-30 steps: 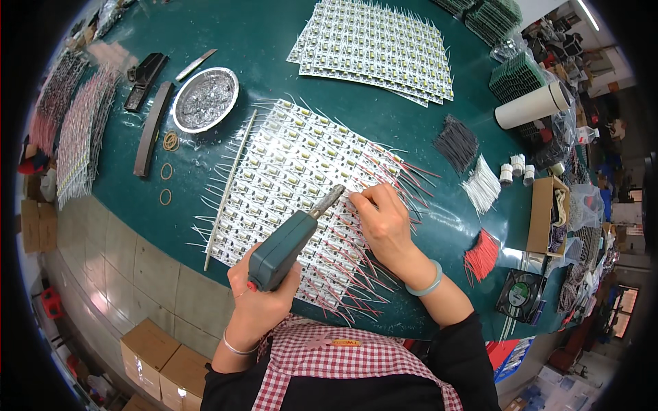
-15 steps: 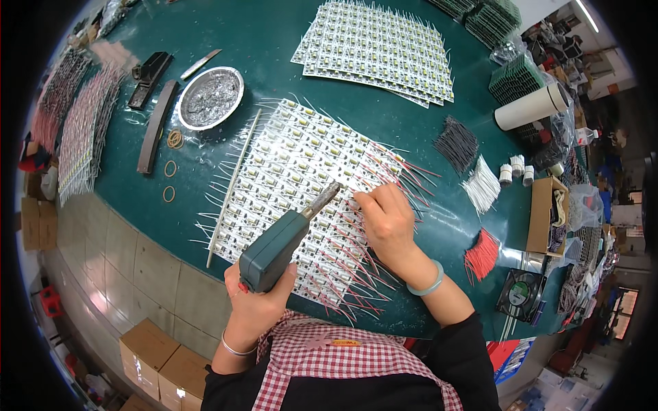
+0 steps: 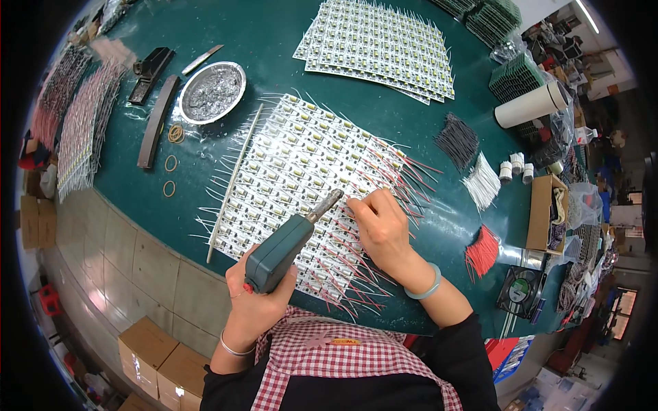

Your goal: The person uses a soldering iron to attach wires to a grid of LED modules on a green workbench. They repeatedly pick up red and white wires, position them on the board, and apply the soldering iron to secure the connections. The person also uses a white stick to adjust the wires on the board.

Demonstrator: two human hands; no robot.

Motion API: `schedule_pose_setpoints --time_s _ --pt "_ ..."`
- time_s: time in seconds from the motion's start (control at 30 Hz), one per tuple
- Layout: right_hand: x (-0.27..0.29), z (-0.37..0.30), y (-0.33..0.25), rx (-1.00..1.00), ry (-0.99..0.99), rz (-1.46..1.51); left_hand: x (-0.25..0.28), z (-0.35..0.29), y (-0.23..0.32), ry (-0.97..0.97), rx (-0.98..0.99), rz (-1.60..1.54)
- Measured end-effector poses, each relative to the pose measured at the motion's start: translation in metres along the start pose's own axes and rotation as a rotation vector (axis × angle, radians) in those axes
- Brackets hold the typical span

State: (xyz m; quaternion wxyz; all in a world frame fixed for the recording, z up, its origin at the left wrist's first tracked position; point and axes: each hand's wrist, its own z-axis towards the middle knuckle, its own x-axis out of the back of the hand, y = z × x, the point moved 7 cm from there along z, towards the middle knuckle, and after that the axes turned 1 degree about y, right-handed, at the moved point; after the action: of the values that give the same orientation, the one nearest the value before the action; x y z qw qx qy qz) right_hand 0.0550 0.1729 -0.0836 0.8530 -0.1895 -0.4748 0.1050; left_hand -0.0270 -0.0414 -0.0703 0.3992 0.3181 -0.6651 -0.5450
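My left hand is wrapped round the handle of a green soldering gun with a red trigger. Its metal barrel slants up and right, the tip just over a panel of small white circuit boards. Close beside that tip, the thumb and forefinger of my right hand are pinched together on what looks like a thin wire, mostly hidden by the fingers. Red and white wires stick out from the panel's right side, partly under my right hand. Along the left side lies a thin pale rod, amid white wire ends.
Far left on the green table are a silvery bowl, a dark curved bar and rubber bands. More panels lie behind. At right are black, white and red wire bundles, and a small fan.
The soldering gun's tip has shifted slightly down the panel. My right hand has moved a little left and down, still pinching beside it.
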Motion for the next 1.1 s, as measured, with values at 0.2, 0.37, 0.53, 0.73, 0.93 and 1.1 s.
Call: schedule_pose_setpoints --time_s 0.2,0.37,0.53,0.73,0.93,1.1 --pt "-0.001 0.0 0.0 -0.008 -0.008 -0.014 -0.003 0.001 0.0 -0.008 -0.042 0.032" --pt "-0.003 -0.001 0.001 -0.012 -0.016 -0.021 -0.004 0.0 0.002 0.004 -0.036 0.068" --pt "-0.001 0.001 -0.001 -0.012 -0.021 -0.026 -0.003 -0.003 0.0 0.001 -0.083 0.089" --pt "-0.002 0.0 0.0 -0.014 -0.015 -0.028 0.002 -0.003 0.007 -0.003 -0.058 0.031" --pt "-0.001 0.0 0.0 -0.008 0.006 -0.037 0.005 -0.007 0.005 0.01 -0.043 -0.006" --pt "0.011 0.004 -0.016 0.053 0.029 -0.073 0.01 -0.01 0.003 0.037 -0.043 -0.016"
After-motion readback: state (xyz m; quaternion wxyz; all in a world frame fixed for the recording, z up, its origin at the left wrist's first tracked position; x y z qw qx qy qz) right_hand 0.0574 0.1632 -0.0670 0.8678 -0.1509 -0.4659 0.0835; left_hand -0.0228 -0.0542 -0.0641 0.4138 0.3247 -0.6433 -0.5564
